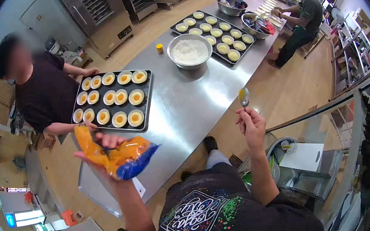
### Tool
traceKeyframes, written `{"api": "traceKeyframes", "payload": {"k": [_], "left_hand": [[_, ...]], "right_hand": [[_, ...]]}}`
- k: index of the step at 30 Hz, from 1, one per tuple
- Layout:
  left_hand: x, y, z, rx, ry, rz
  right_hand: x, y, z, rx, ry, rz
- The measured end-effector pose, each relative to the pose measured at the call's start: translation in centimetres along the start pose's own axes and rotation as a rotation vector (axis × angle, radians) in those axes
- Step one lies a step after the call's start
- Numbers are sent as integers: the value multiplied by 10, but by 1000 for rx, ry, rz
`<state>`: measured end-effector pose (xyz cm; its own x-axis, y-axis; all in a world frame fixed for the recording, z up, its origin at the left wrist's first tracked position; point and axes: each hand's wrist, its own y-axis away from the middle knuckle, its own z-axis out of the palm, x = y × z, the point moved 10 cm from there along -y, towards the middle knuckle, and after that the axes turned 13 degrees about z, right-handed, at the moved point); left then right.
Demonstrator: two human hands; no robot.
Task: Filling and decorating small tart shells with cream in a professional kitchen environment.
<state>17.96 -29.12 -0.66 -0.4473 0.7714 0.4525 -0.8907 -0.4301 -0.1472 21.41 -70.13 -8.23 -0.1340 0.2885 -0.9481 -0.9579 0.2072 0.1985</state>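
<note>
My left hand (111, 141) holds up a soft plastic bag (128, 155) with orange filling and a blue end. The bag drapes around the hand, and several fingers show over it. Beyond it lies a black tray (149, 99) of round pale dough pieces in cups, with orange-yellow centres. A co-worker (37, 82) at the left has both hands at this tray's edge. Past the table's right edge, my right hand (253, 126) grips a metal spoon (244, 96) upright by its handle. Yellow residue coats part of the spoon's bowl.
On the steel table (180, 116) stand a metal bowl of white powder (190, 52), a small yellow container (159, 49) and a second tray (233, 62) of cups. Two metal bowls (232, 7) stand farther back. Another person (307, 10) works at the far right. A white board (301, 157) lies right of me.
</note>
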Motion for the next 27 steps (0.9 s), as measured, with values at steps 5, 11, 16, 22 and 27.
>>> {"api": "traceKeyframes", "payload": {"k": [5,11,16,22,27], "left_hand": [[-80,19,-45,-166,158,-177],[-200,24,25,-297,326,-369],[-301,-3,57,-235,335,-349],[-374,-14,89,-133,420,-325],[-378,-20,90,-73,306,-208]], "right_hand": [[-11,-19,0,-8,-169,88],[-29,-77,4,-223,-252,218],[-39,-149,-3,-362,-364,337],[-67,-225,-42,-335,-170,345],[-73,-271,-18,-535,-60,341]]}}
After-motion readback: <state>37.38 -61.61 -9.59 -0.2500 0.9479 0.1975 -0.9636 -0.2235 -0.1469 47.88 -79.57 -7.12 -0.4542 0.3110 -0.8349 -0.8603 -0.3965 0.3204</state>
